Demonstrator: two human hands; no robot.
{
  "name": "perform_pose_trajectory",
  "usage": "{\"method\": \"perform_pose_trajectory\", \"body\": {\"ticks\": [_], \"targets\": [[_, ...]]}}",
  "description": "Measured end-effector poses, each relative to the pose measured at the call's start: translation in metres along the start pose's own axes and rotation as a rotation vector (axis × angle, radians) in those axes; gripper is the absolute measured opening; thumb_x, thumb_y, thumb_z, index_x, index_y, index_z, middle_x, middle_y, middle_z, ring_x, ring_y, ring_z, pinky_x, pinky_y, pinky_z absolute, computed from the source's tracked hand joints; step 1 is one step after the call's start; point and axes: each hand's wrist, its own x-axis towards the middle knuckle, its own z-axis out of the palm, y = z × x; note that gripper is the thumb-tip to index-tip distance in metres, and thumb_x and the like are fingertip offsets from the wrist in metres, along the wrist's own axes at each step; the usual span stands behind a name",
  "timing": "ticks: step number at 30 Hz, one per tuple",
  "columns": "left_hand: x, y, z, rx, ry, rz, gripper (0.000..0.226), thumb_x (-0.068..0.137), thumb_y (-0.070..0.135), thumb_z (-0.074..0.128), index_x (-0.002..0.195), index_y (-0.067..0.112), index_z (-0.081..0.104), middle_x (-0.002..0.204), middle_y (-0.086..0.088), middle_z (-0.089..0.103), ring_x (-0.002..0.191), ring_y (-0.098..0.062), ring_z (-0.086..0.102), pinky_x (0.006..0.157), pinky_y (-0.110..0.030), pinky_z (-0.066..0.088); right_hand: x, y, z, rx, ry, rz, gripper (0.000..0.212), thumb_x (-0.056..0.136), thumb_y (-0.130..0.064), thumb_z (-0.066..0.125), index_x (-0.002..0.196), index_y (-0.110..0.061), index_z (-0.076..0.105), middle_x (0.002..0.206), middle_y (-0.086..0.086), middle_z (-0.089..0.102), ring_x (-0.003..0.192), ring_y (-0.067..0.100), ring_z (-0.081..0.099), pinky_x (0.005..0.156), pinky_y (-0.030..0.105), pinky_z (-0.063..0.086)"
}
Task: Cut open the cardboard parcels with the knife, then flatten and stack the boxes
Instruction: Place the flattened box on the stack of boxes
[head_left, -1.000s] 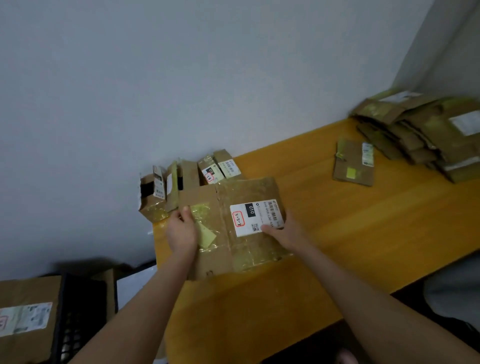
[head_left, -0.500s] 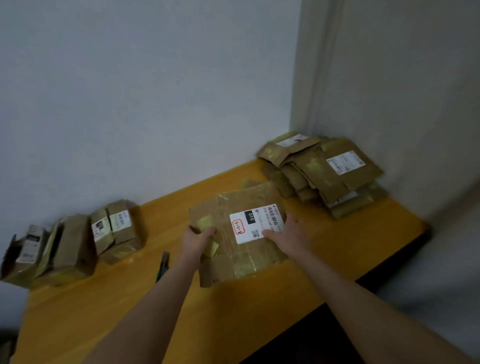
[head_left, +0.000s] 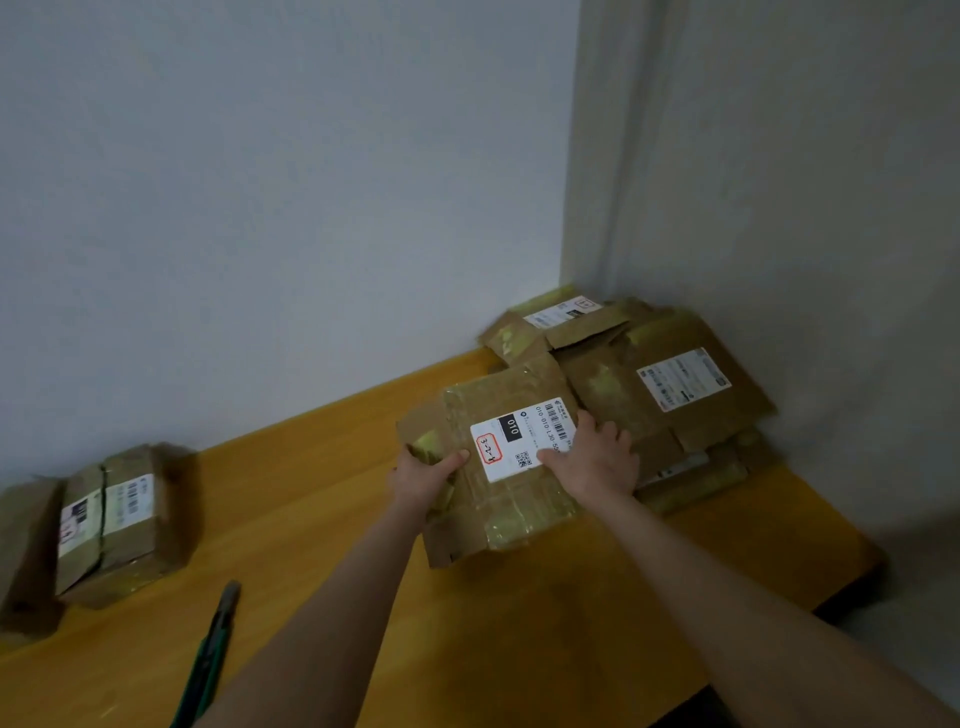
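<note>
While both hands hold it, the flattened box (head_left: 511, 512) sits over the far right part of the table (head_left: 322, 499), with its far right edge just meeting the stack of flattened boxes (head_left: 670, 379). Whether its near edge rests on the tabletop or hangs just above it I cannot tell. A white label (head_left: 522, 441) with a barcode and a red-framed mark faces up on it, and shiny tape runs across the cardboard. The left hand (head_left: 423, 480) grips the box's left edge, thumb pressed on top and the other fingers curled out of sight beneath. The right hand (head_left: 597, 462) lies on the top face at the label's right end, its fingers spread and fairly straight, its thumb on the label.

That stack fills the corner where the two walls meet, and its top sheet carries another white label. Near the front edge of the table, left of the arms, lies a knife (head_left: 213, 654) with a green handle. Further left, against the wall, stand several taped parcels (head_left: 117, 519) side by side.
</note>
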Motion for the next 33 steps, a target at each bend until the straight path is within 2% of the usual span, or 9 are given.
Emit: {"method": "perform_pose_trajectory", "body": {"ticks": [4, 9, 12, 14, 18, 20, 24, 29, 33], "targets": [[0.039, 0.025, 0.028, 0.026, 0.001, 0.008, 0.103, 0.068, 0.053, 0.080, 0.150, 0.021, 0.026, 0.145, -0.011, 0.042, 0.128, -0.036, 0.045, 0.101, -0.055, 0.044, 0.049, -0.004, -0.009, -0.068, 0.027, -0.028, 0.074, 0.089, -0.054, 0.055, 0.147, -0.020, 0.025, 0.145, 0.016, 0.036, 0.134, 0.032, 0.032, 0.106, 0.043, 0.032], [0.062, 0.037, 0.046, 0.262, 0.003, 0.004, 0.088, 0.082, 0.037, 0.073, 0.153, 0.021, 0.022, 0.155, -0.014, 0.020, 0.136, -0.038, 0.033, 0.110, -0.051, 0.035, 0.084, -0.012, -0.002, -0.081, -0.042, -0.148, 0.073, 0.094, -0.041, 0.054, 0.152, -0.021, 0.015, 0.146, 0.013, 0.036, 0.136, 0.029, 0.031, 0.107, 0.043, 0.035], [0.084, 0.019, 0.050, 0.297, -0.058, 0.004, 0.078, 0.076, 0.031, 0.075, 0.144, 0.016, 0.038, 0.149, -0.016, 0.034, 0.127, -0.036, 0.047, 0.103, -0.050, 0.044, 0.089, -0.013, 0.007, -0.053, -0.099, -0.181, 0.074, 0.093, -0.035, 0.057, 0.152, -0.020, 0.015, 0.149, 0.010, 0.034, 0.140, 0.029, 0.026, 0.112, 0.043, 0.032], [0.093, 0.009, 0.050, 0.309, -0.041, 0.003, 0.070, 0.075, 0.030, 0.074, 0.136, 0.014, 0.045, 0.143, -0.016, 0.043, 0.119, -0.034, 0.054, 0.097, -0.049, 0.050, 0.087, -0.012, 0.007, -0.028, -0.078, -0.217, 0.069, 0.092, -0.028, 0.060, 0.150, -0.019, 0.024, 0.145, 0.009, 0.039, 0.137, 0.027, 0.031, 0.112, 0.040, 0.033], [0.027, 0.031, 0.033, 0.512, 0.007, 0.100, 0.063, 0.088, 0.020, 0.064, 0.143, 0.008, 0.037, 0.146, -0.018, 0.036, 0.133, -0.032, 0.039, 0.104, -0.039, 0.041, 0.067, -0.010, -0.003, 0.125, 0.028, -0.267, 0.045, 0.092, -0.009, 0.057, 0.135, -0.015, 0.049, 0.130, 0.006, 0.047, 0.116, 0.023, 0.049, 0.091, 0.028, 0.047], [0.005, 0.025, 0.024, 0.581, 0.029, 0.116, 0.065, 0.091, 0.022, 0.061, 0.147, 0.007, 0.031, 0.149, -0.018, 0.031, 0.135, -0.029, 0.036, 0.103, -0.037, 0.037, 0.051, -0.013, -0.003, 0.204, 0.019, -0.286, 0.041, 0.092, -0.001, 0.053, 0.131, -0.013, 0.054, 0.129, 0.006, 0.050, 0.111, 0.023, 0.055, 0.083, 0.029, 0.052], [-0.050, -0.002, 0.001, 0.647, 0.034, 0.113, 0.065, 0.095, 0.029, 0.058, 0.148, 0.006, 0.028, 0.151, -0.017, 0.029, 0.139, -0.030, 0.030, 0.107, -0.036, 0.032, 0.001, -0.018, 0.015, 0.215, -0.034, -0.325, 0.038, 0.093, -0.001, 0.051, 0.127, -0.015, 0.062, 0.129, 0.009, 0.058, 0.117, 0.027, 0.054, 0.094, 0.034, 0.049], [-0.101, -0.045, -0.040, 0.710, 0.059, -0.010, 0.071, 0.096, 0.030, 0.058, 0.152, 0.009, 0.021, 0.158, -0.015, 0.013, 0.134, -0.029, 0.039, 0.103, -0.036, 0.040, -0.063, -0.029, 0.047, 0.249, -0.175, -0.386, 0.030, 0.090, -0.008, 0.060, 0.117, -0.017, 0.069, 0.118, 0.008, 0.067, 0.110, 0.026, 0.060, 0.088, 0.029, 0.048], [-0.127, -0.069, -0.087, 0.731, 0.131, -0.070, 0.069, 0.096, 0.033, 0.057, 0.152, 0.012, 0.021, 0.158, -0.013, 0.012, 0.126, -0.027, 0.048, 0.099, -0.035, 0.046, -0.102, -0.058, 0.064, 0.280, -0.249, -0.397, 0.032, 0.090, -0.007, 0.055, 0.116, -0.018, 0.071, 0.119, 0.005, 0.068, 0.110, 0.026, 0.061, 0.084, 0.026, 0.047]]}}
